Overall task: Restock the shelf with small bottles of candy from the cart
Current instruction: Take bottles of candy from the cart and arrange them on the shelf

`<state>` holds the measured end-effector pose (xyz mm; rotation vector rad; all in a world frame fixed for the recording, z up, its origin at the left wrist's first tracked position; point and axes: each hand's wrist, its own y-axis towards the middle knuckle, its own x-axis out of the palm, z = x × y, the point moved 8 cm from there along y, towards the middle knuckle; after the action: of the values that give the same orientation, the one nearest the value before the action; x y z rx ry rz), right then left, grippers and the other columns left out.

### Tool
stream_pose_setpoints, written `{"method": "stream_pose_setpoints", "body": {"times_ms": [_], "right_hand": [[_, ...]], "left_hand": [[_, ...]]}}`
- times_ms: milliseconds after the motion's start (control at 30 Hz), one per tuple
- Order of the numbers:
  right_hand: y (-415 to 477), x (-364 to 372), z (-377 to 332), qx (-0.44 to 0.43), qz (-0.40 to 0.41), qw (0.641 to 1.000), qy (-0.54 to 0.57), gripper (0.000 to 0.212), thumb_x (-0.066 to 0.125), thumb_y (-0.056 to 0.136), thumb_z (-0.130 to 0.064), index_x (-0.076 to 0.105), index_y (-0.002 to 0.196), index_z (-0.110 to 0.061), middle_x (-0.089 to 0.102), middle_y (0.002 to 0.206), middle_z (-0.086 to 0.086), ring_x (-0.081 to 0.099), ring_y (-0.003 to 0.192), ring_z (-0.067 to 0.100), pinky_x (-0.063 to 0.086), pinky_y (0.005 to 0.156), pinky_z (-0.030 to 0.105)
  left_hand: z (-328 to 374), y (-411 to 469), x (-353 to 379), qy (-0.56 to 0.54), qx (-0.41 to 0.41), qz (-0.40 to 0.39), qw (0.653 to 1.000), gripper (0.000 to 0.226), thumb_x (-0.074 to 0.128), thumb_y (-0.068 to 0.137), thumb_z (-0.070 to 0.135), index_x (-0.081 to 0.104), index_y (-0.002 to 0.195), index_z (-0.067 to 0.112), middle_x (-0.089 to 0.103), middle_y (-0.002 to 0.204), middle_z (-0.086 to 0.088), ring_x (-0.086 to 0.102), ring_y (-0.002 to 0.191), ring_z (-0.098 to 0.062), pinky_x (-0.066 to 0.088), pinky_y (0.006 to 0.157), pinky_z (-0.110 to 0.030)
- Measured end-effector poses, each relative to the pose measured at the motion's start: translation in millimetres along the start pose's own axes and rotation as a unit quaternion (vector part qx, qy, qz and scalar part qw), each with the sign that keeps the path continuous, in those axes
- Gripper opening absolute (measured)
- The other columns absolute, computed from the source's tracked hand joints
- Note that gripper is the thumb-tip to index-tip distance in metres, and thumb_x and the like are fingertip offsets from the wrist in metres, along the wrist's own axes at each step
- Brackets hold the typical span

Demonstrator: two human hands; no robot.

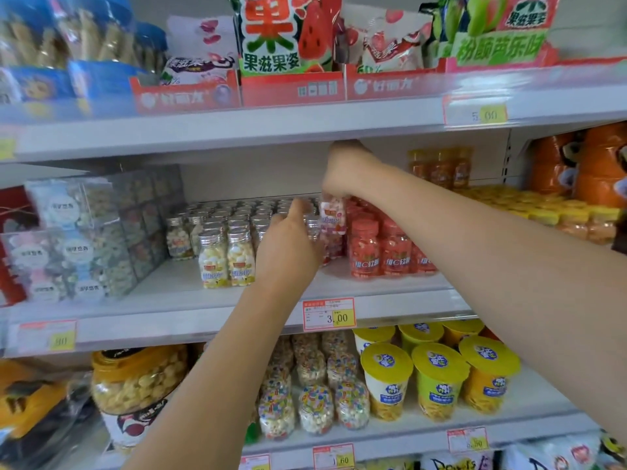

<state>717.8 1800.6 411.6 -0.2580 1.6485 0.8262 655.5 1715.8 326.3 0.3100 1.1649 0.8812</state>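
Right hand [346, 171]: reaches in from the right, just under the upper shelf. Its fingers point down and are clamped on the top of a small clear plastic bottle of pink and white candy [334, 215].
Pink bottle: upright, far on the white metal middle shelf [203, 300], between the two groups below.
Left hand [288, 242]: its back faces the camera and its fingers reach into the rows just left of the pink bottle. I cannot tell whether they grip one.
Left group: clear silver-capped bottles of yellow and white candy [227, 256].
Right group: red bottles with red caps [364, 249].
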Motion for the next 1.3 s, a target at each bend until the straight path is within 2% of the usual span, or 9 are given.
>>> {"method": "stream_pose_setpoints", "body": {"times_ms": [167,233,367,500,567,700,1033,1200,1300], "right_hand": [[-1.7,-8.9,11.3,-0.006,0.015,1.0,0.023,0.03,0.044,0.095,-0.014,0.038,0.066,-0.012,0.04,0.069,0.003,0.042,0.062,0.015,0.036,0.053,0.025],[-4.9,-11.4,13.5,-0.016,0.014,0.999,0.033,0.028,0.039,0.097,-0.013,0.044,0.07,-0.01,0.045,0.075,0.004,0.052,0.082,0.021,0.042,0.067,0.026],[-11.4,-14.4,15.7,-0.036,0.021,0.997,0.069,0.028,0.037,0.099,-0.009,0.059,0.114,-0.002,0.06,0.115,0.013,0.053,0.113,0.029,0.043,0.088,0.031],[-10.8,-11.2,22.6,-0.038,0.043,0.992,0.11,0.015,0.045,0.097,-0.012,0.057,0.09,-0.008,0.056,0.085,0.005,0.058,0.104,0.026,0.041,0.074,0.026],[-11.3,-10.9,24.2,-0.051,0.055,0.987,0.14,0.012,0.052,0.093,-0.014,0.06,0.097,-0.006,0.06,0.095,0.01,0.059,0.102,0.025,0.041,0.072,0.026],[-7.7,-3.7,22.5,-0.074,0.033,0.99,0.118,0.023,0.058,0.089,-0.013,0.062,0.109,-0.002,0.063,0.107,0.015,0.059,0.095,0.026,0.046,0.074,0.028],[7.0,28.9,-0.2,-0.094,-0.071,0.993,0.007,0.006,0.06,0.088,-0.012,0.062,0.087,-0.007,0.058,0.08,0.005,0.051,0.07,0.02,0.04,0.056,0.024],[6.8,42.6,-3.4,-0.108,-0.103,0.987,-0.054,0.034,0.08,0.075,-0.03,0.065,0.097,-0.009,0.051,0.069,-0.001,0.053,0.073,0.019,0.041,0.066,0.025],[7.9,49.2,-3.5,-0.11,-0.113,0.986,-0.06,0.044,0.08,0.075,-0.034,0.066,0.106,-0.007,0.064,0.09,0.001,0.054,0.081,0.018,0.041,0.068,0.025]], "left_hand": [[-2.5,8.9,2.2,0.08,-0.03,-0.06,0.995,0.054,0.066,0.082,0.046,0.052,0.117,0.008,0.057,0.117,-0.012,0.058,0.095,-0.027,0.045,0.074,-0.033],[3.4,13.5,-5.1,0.115,-0.013,-0.052,0.992,0.059,0.061,0.081,0.057,0.055,0.114,0.008,0.059,0.113,-0.011,0.057,0.101,-0.029,0.047,0.076,-0.036],[18.1,38.2,-15.4,0.109,0.042,-0.039,0.992,0.039,0.061,0.087,0.042,0.064,0.11,0.011,0.063,0.11,-0.011,0.057,0.101,-0.031,0.046,0.086,-0.034],[20.7,63.5,6.0,0.151,0.035,-0.197,0.968,0.035,0.067,0.085,0.036,0.068,0.111,0.013,0.065,0.115,-0.003,0.06,0.105,-0.023,0.049,0.091,-0.032],[22.4,66.7,17.5,0.177,0.05,-0.241,0.953,0.03,0.065,0.087,0.032,0.071,0.109,0.011,0.066,0.115,-0.003,0.06,0.105,-0.022,0.049,0.092,-0.03],[17.3,73.6,25.9,0.17,0.065,-0.234,0.955,0.023,0.066,0.086,0.031,0.073,0.1,0.014,0.067,0.11,-0.002,0.059,0.103,-0.023,0.046,0.095,-0.033],[14.2,76.7,24.2,0.141,0.076,-0.235,0.959,0.022,0.062,0.085,0.008,0.074,0.101,0.018,0.07,0.106,-0.001,0.062,0.099,-0.021,0.049,0.088,-0.03],[15.9,77.8,24.6,0.149,0.085,-0.236,0.956,0.027,0.061,0.085,0.004,0.073,0.105,0.017,0.069,0.109,-0.002,0.061,0.099,-0.021,0.048,0.086,-0.028],[15.5,78.3,25.3,0.151,0.081,-0.234,0.957,0.028,0.061,0.085,0.004,0.072,0.105,0.019,0.068,0.111,-0.001,0.061,0.1,-0.021,0.049,0.089,-0.03]]}}
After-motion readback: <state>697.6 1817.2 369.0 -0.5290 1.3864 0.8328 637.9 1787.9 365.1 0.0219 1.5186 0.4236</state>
